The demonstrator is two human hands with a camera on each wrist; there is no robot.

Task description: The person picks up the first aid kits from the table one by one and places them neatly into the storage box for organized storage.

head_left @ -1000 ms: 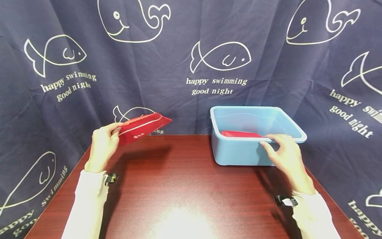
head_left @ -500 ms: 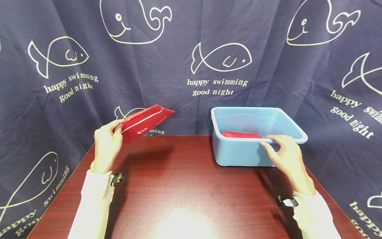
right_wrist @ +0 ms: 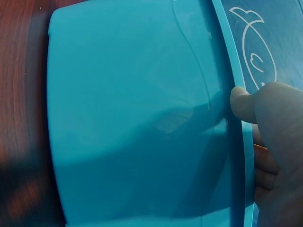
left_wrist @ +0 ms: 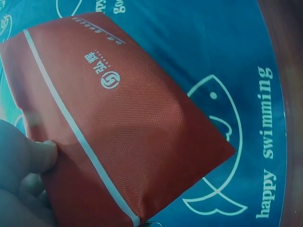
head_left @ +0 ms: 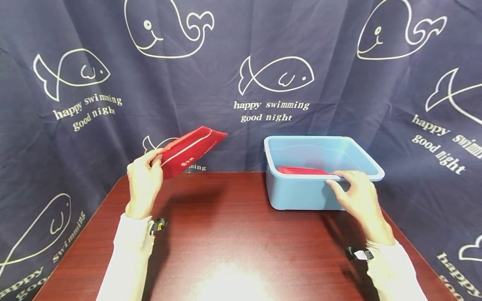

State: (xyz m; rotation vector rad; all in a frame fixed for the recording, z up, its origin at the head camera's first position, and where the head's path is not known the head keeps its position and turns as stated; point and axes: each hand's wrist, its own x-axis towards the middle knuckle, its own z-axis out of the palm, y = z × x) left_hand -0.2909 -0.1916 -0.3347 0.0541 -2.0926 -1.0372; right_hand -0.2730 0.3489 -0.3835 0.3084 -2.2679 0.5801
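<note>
At the left of the head view, my left hand [head_left: 144,184] pinches the near end of a flat red pouch [head_left: 188,152] and holds it tilted above the table. The left wrist view shows the pouch's woven-looking face [left_wrist: 132,104] with a white stripe and white printed logo, my thumb [left_wrist: 43,156] pressing its edge. On the right, my right hand [head_left: 357,198] grips the front rim of a light blue plastic bin [head_left: 297,194], thumb outside and fingers over the rim. Another red item [head_left: 301,170] lies inside the bin, partly hidden by the front wall.
A reddish-brown wooden table [head_left: 222,225] lies under both arms, with a bright glare near its front. Dark blue curtains [head_left: 211,83] with white fish and whale drawings enclose the back and both sides.
My left hand has moved right and the red pouch has risen slightly, its far end tilting upward. The right hand keeps its grip on the bin's rim.
</note>
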